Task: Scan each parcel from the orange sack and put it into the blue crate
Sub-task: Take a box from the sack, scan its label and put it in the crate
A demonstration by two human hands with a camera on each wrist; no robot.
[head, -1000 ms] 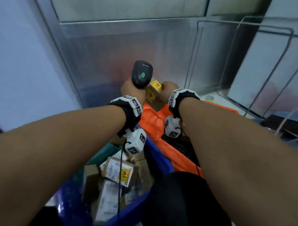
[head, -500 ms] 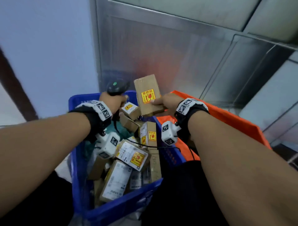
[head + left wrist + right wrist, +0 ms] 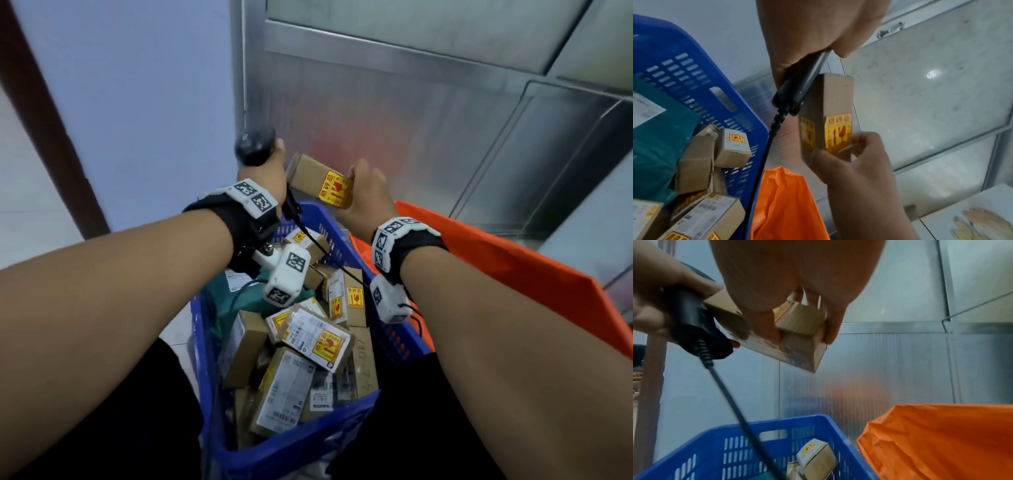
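Observation:
My right hand (image 3: 363,192) grips one end of a small brown cardboard parcel (image 3: 318,181) with a yellow and red fragile sticker, tilted in the air above the far rim of the blue crate (image 3: 308,442). In the left wrist view the parcel (image 3: 828,116) stands upright with thumb and fingers of the right hand (image 3: 851,155) round its lower end. My left hand (image 3: 263,171) grips the black corded scanner (image 3: 255,145), right beside the parcel. The orange sack (image 3: 496,260) stands to the right of the crate.
The blue crate holds several cardboard parcels (image 3: 315,339) and a teal bag (image 3: 233,294). The scanner's black cable (image 3: 729,394) hangs over the crate. A ribbed metal wall (image 3: 394,137) stands close behind, and a pale blue wall (image 3: 137,85) on the left.
The parcel has tipped from upright to lying tilted, carried left and held above the crate's far edge. The scanner hand has risen. My head has turned left towards the crate.

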